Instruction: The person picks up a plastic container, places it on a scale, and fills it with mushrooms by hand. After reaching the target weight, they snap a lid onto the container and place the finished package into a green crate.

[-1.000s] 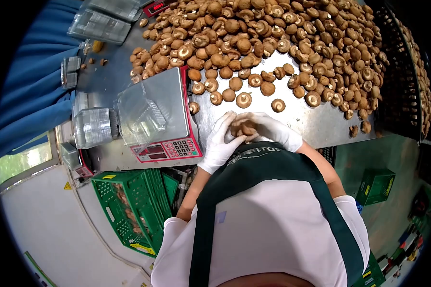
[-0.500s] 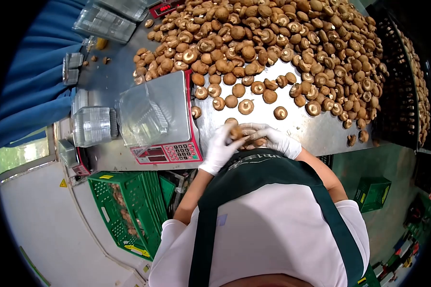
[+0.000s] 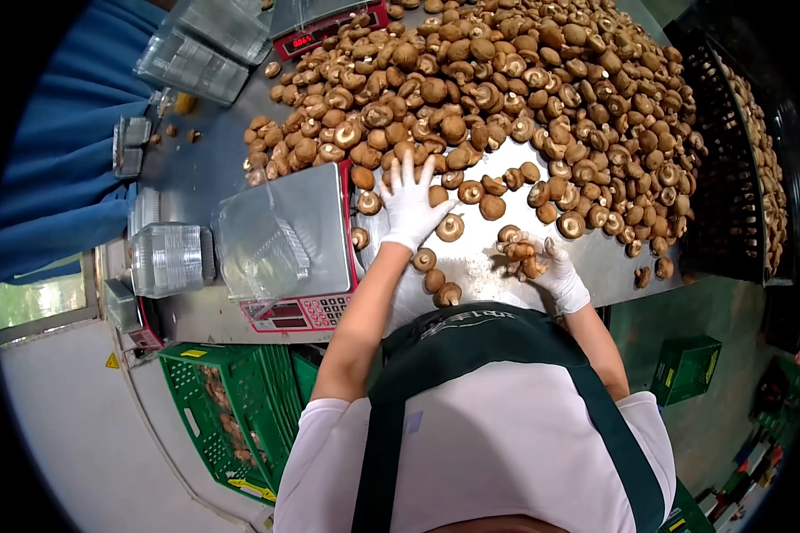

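My left hand (image 3: 411,209), in a white glove, is spread over the near edge of the mushroom pile with its fingers apart and reaching forward. Brown mushrooms (image 3: 451,227) lie beside its thumb. In my right hand (image 3: 562,277), also gloved, is a small cluster of shiitake mushrooms (image 3: 523,256), held low over the metal table (image 3: 484,275); the fingers beneath are partly hidden. Several loose mushrooms (image 3: 435,281) sit near the apron, between the two hands. The big heap of shiitake mushrooms (image 3: 507,80) covers the far part of the table.
Left of my hands, a clear plastic tray (image 3: 262,240) rests on a red-framed scale (image 3: 329,266). Stacked clear trays (image 3: 171,259) stand further left. Another scale (image 3: 316,35) is at the back. A black crate (image 3: 729,160) borders the right side; green crates (image 3: 231,417) stand below left.
My hands have parted. The left moved forward to the pile and opened out; the right moved to the right with mushrooms in it. Several mushrooms now show near the apron.
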Demonstrator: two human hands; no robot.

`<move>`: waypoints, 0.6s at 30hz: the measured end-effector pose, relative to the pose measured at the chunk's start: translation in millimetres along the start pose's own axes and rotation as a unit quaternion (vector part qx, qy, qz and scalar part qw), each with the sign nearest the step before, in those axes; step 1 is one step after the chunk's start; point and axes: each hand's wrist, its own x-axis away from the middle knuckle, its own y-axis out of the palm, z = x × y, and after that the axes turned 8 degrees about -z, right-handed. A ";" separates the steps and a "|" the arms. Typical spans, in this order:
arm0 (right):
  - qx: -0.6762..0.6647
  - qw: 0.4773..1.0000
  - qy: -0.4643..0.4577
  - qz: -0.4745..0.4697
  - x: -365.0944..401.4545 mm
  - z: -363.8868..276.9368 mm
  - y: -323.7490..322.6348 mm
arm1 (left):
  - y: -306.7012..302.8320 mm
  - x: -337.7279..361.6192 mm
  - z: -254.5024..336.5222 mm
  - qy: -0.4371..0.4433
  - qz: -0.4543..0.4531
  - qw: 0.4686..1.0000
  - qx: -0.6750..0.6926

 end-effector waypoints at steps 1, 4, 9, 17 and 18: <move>0.001 1.000 -0.002 -0.001 0.5 -0.2 -2.9 | 6.4 -6.7 -2.8 0.015 -0.045 0.997 -0.058; 0.042 0.999 -0.033 0.002 -3.4 -1.7 -2.7 | 10.4 -2.0 5.1 0.004 -0.070 0.992 -0.107; -0.061 0.996 -0.036 -0.060 -5.4 1.7 -9.1 | 19.5 50.0 6.4 0.082 -0.088 0.992 -0.043; 0.039 0.997 -0.051 -0.050 -13.5 -6.0 4.9 | 1.0 59.6 6.0 0.098 0.006 0.986 0.134; 0.050 0.997 -0.040 -0.041 -13.7 -8.9 3.6 | -2.7 42.0 4.7 0.144 0.123 0.980 0.069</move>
